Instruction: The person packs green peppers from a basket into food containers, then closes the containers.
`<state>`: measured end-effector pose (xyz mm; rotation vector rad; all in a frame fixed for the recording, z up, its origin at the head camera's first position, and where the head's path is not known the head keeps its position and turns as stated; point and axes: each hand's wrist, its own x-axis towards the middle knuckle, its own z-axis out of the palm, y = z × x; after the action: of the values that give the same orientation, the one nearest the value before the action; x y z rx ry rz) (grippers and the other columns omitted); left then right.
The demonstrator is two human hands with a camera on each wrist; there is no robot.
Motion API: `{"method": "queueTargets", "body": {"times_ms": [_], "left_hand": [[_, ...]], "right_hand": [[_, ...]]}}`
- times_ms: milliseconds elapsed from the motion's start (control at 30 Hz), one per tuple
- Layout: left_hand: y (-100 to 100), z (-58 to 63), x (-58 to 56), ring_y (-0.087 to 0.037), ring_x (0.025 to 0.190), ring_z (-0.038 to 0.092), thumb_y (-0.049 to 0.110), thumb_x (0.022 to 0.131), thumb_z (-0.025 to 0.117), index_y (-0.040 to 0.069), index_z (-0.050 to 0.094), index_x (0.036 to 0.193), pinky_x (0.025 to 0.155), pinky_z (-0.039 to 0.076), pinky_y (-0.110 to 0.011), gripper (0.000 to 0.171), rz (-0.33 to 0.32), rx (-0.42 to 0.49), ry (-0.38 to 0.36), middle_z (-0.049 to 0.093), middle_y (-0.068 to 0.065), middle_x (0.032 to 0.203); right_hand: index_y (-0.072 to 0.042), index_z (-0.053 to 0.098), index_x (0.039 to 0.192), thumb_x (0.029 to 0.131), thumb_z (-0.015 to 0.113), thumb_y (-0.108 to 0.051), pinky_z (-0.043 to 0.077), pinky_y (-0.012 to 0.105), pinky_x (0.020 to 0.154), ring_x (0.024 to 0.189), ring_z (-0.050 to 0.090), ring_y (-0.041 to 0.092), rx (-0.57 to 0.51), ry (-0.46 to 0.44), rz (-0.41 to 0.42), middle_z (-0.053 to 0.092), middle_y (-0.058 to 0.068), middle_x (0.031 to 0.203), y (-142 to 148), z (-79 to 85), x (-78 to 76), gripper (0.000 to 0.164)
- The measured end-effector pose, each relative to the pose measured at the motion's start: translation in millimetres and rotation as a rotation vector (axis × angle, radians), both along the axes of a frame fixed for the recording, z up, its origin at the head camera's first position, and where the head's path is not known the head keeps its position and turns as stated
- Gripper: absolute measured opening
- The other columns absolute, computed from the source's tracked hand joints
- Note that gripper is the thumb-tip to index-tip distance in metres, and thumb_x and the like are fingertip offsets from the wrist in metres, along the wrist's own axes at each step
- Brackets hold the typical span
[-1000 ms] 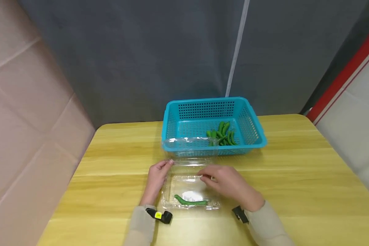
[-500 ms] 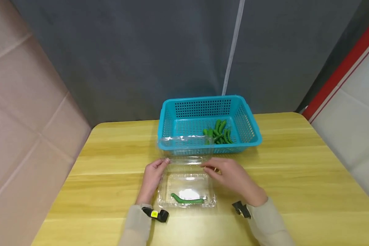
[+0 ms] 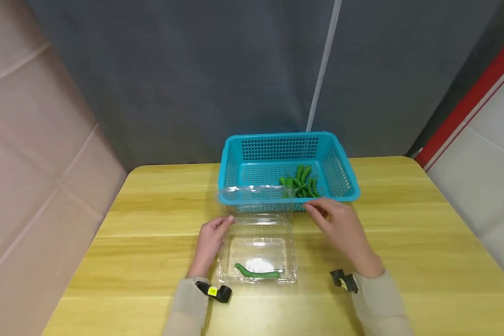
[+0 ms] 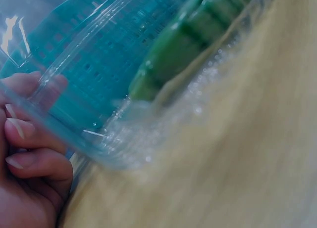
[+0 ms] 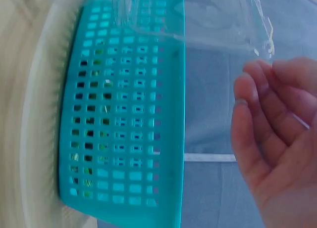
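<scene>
A clear plastic clamshell container [image 3: 258, 249] stands with its lid [image 3: 256, 198] raised, the lid overlapping the basket's near rim in the head view. One long green chili pepper [image 3: 257, 273] lies along the near side inside its base. My left hand [image 3: 210, 240] pinches the container's left edge near the hinge; the left wrist view shows that hand [image 4: 34, 159] with fingers curled at the clear plastic. My right hand [image 3: 340, 228] hovers right of the lid, before the basket, thumb and forefinger close together. Seen from the right wrist, its fingers [image 5: 247, 119] are loosely bent and hold nothing.
A turquoise mesh basket [image 3: 340, 172] stands at the table's back, behind the container. Several green chili peppers [image 3: 302, 179] lie in its right half. The wooden table [image 3: 151, 205] meets a dark grey curtain [image 3: 193, 84] behind.
My right hand has moved right and away from the container toward the basket's front. The left hand keeps its grip, and the pepper in the container has stayed in place.
</scene>
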<state>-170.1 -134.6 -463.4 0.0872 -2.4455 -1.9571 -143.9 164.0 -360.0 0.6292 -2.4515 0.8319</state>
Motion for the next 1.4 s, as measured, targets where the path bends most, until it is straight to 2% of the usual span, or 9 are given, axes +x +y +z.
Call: {"method": "queueTargets", "body": {"times_ms": [100, 200, 300, 433, 500, 633, 833, 1067, 1400], "left_hand": [[0.5, -7.3, -3.6, -0.010, 0.034, 0.030, 0.052, 0.080, 0.058, 0.017, 0.069, 0.091, 0.029, 0.027, -0.027, 0.039, 0.008, -0.008, 0.015, 0.038, 0.001, 0.046], [0.7, -6.6, -3.3, -0.009, 0.033, 0.030, 0.052, 0.079, 0.058, 0.019, 0.070, 0.089, 0.028, 0.026, -0.025, 0.037, 0.011, 0.008, 0.021, 0.037, 0.002, 0.045], [2.5, 7.9, 2.7, -0.008, 0.032, 0.029, 0.043, 0.084, 0.058, 0.015, 0.070, 0.089, 0.029, 0.026, -0.023, 0.031, 0.003, 0.027, -0.001, 0.036, 0.001, 0.044], [5.8, 28.9, 11.9, -0.007, 0.033, 0.030, 0.031, 0.088, 0.056, 0.009, 0.069, 0.090, 0.031, 0.026, -0.020, 0.025, -0.003, 0.012, -0.019, 0.036, 0.000, 0.046], [6.3, 31.4, 12.9, -0.006, 0.033, 0.030, 0.030, 0.088, 0.056, 0.009, 0.069, 0.090, 0.031, 0.025, -0.019, 0.025, -0.005, 0.003, -0.012, 0.036, 0.002, 0.046], [5.8, 30.6, 11.8, -0.006, 0.034, 0.030, 0.030, 0.088, 0.056, 0.006, 0.068, 0.092, 0.032, 0.026, -0.018, 0.027, -0.015, 0.007, -0.008, 0.036, 0.002, 0.047], [4.9, 28.6, 11.6, -0.006, 0.033, 0.030, 0.031, 0.089, 0.056, 0.007, 0.068, 0.092, 0.032, 0.025, -0.019, 0.027, -0.027, 0.012, -0.007, 0.037, 0.002, 0.046], [4.9, 26.1, 11.6, -0.006, 0.032, 0.029, 0.030, 0.088, 0.056, 0.006, 0.068, 0.094, 0.030, 0.026, -0.019, 0.028, -0.047, 0.035, -0.012, 0.035, 0.002, 0.046], [4.0, 25.5, 11.8, -0.006, 0.032, 0.029, 0.030, 0.088, 0.056, 0.009, 0.069, 0.092, 0.031, 0.025, -0.019, 0.025, -0.037, 0.036, -0.009, 0.036, 0.001, 0.046]], "right_hand": [[-0.011, 0.066, 0.095, 0.086, 0.060, -0.017, 0.047, 0.026, 0.057, 0.066, 0.052, 0.005, -0.029, 0.002, -0.071, 0.060, -0.006, 0.079, 6.9, 3.2, -4.1, 0.012], [-0.010, 0.065, 0.098, 0.088, 0.058, -0.018, 0.048, 0.028, 0.060, 0.071, 0.054, 0.007, -0.049, -0.011, -0.103, 0.060, -0.004, 0.084, 12.1, 6.9, -10.4, 0.015], [-0.009, 0.064, 0.100, 0.089, 0.056, -0.018, 0.049, 0.032, 0.064, 0.076, 0.055, 0.009, -0.051, -0.029, -0.117, 0.060, -0.002, 0.087, 16.7, 10.4, -17.7, 0.016], [-0.009, 0.063, 0.104, 0.090, 0.054, -0.022, 0.048, 0.036, 0.069, 0.082, 0.055, 0.013, -0.018, -0.105, -0.144, 0.060, 0.000, 0.093, 20.9, 15.6, -25.9, 0.021], [-0.010, 0.061, 0.107, 0.091, 0.052, -0.025, 0.048, 0.038, 0.071, 0.084, 0.056, 0.016, 0.008, -0.157, -0.159, 0.059, 0.002, 0.098, 21.5, 18.2, -29.7, 0.024], [-0.010, 0.059, 0.111, 0.091, 0.052, -0.027, 0.046, 0.040, 0.072, 0.089, 0.055, 0.020, 0.061, -0.240, -0.192, 0.058, 0.004, 0.104, 21.2, 19.5, -40.5, 0.027], [-0.006, 0.056, 0.115, 0.090, 0.053, -0.024, 0.046, 0.042, 0.071, 0.091, 0.055, 0.024, 0.154, -0.345, -0.205, 0.057, 0.009, 0.107, 19.6, 12.7, -60.7, 0.031], [-0.006, 0.056, 0.116, 0.088, 0.056, -0.019, 0.047, 0.043, 0.068, 0.089, 0.057, 0.025, 0.297, -0.416, -0.221, 0.056, 0.013, 0.110, 17.1, 8.3, -75.0, 0.031], [0.000, 0.046, 0.126, 0.088, 0.056, -0.025, 0.043, 0.052, 0.078, 0.101, 0.051, 0.039, 0.456, -0.685, -0.213, 0.050, 0.022, 0.121, 12.8, 9.8, -96.2, 0.047]]}}
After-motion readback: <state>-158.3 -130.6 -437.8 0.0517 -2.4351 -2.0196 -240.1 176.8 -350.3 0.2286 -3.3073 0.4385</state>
